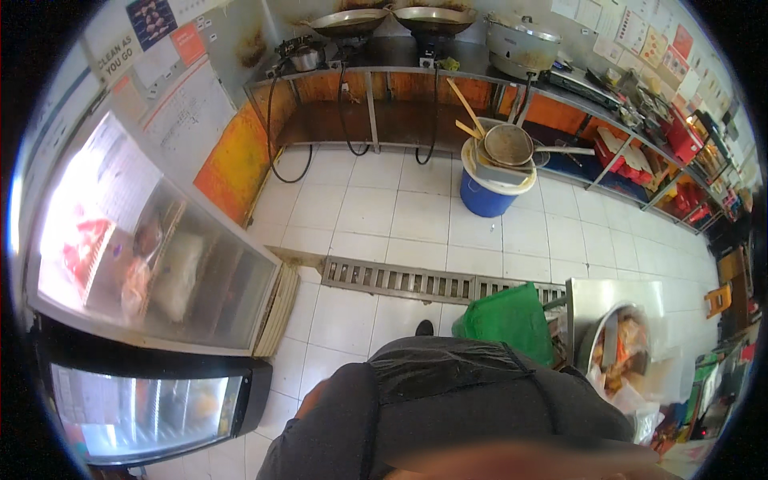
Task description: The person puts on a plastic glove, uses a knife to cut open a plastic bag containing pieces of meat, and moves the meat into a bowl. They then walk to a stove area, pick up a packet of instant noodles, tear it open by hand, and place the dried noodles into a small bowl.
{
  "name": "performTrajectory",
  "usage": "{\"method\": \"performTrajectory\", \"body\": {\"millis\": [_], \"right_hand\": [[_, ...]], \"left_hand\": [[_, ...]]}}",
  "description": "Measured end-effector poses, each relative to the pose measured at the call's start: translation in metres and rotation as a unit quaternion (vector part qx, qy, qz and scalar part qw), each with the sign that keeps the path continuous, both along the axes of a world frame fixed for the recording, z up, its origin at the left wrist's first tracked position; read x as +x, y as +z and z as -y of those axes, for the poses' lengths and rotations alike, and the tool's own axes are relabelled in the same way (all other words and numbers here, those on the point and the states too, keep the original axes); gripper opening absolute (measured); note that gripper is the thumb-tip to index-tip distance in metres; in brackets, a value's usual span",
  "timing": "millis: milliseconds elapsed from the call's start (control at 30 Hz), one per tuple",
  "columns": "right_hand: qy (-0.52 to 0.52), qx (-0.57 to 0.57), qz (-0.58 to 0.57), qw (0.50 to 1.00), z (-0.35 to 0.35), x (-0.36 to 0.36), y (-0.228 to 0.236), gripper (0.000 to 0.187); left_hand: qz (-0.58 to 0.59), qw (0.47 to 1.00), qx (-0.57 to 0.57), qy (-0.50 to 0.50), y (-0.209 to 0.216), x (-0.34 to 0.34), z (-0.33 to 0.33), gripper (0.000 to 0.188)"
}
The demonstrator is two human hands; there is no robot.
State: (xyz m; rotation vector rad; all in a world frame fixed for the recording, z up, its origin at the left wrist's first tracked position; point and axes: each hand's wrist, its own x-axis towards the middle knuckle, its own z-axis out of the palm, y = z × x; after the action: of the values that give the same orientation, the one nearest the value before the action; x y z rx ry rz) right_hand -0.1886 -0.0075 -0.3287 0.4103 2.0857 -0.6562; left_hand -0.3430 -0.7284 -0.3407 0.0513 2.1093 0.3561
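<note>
**Hands Out of Sight in Kitchen**

Neither hand shows; how open, or holding what, cannot be told. Nearby, a green bin [506, 324] sits left of a bowl [593, 342] on the table [586, 298]. Steady footing by the drain [400, 279] would likely help.

at the left, one display fridge [160, 272] stands beyond a second fridge [148, 408]. along the far wall, a bench [476, 61] bears, left to right, a small pot [308, 56], two woks [350, 22] and a large pot [522, 50]. before it a bucket [484, 192] stands on the floor [408, 212], a strainer [509, 146] above its mouth. a drain [400, 280] runs between bench and person [456, 400]. ahead of the person, slightly right, is a bin [508, 320]; right of that, a table [608, 292] holds a bowl [591, 340].
</note>
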Motion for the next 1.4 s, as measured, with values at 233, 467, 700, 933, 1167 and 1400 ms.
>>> {"method": "performTrajectory", "body": {"millis": [233, 467, 700, 933, 1167, 1400], "right_hand": [[0.390, 0.071, -0.405, 0.824, -0.057, -0.208, -0.031, 0.033], [-0.055, 0.002, -0.308, 0.950, -0.096, -0.344, 0.053, 0.066], [-0.088, 0.051, -0.126, 0.987, -0.149, -0.276, 0.014, 0.051], [-0.234, 0.100, -0.041, 0.966, -0.134, -0.194, 0.010, 0.023], [-0.494, 0.428, -0.380, 0.654, -0.164, -0.202, 0.134, 0.027], [-0.537, 0.533, -0.241, 0.608, -0.235, -0.138, 0.111, 0.040]], "left_hand": [[-0.083, 0.977, -0.037, 0.191, 0.052, -0.075, 0.014, 0.057], [-0.142, 0.962, 0.011, 0.235, 0.058, -0.193, -0.063, 0.046], [-0.121, 0.980, 0.009, 0.155, 0.040, -0.382, -0.146, 0.045], [-0.146, 0.988, 0.040, 0.022, 0.060, -0.613, -0.271, 0.045], [-0.119, 0.970, 0.115, -0.181, 0.054, -0.757, -0.517, 0.044], [-0.008, 0.861, 0.167, -0.480, 0.062, -0.650, -0.791, 0.044]]}}
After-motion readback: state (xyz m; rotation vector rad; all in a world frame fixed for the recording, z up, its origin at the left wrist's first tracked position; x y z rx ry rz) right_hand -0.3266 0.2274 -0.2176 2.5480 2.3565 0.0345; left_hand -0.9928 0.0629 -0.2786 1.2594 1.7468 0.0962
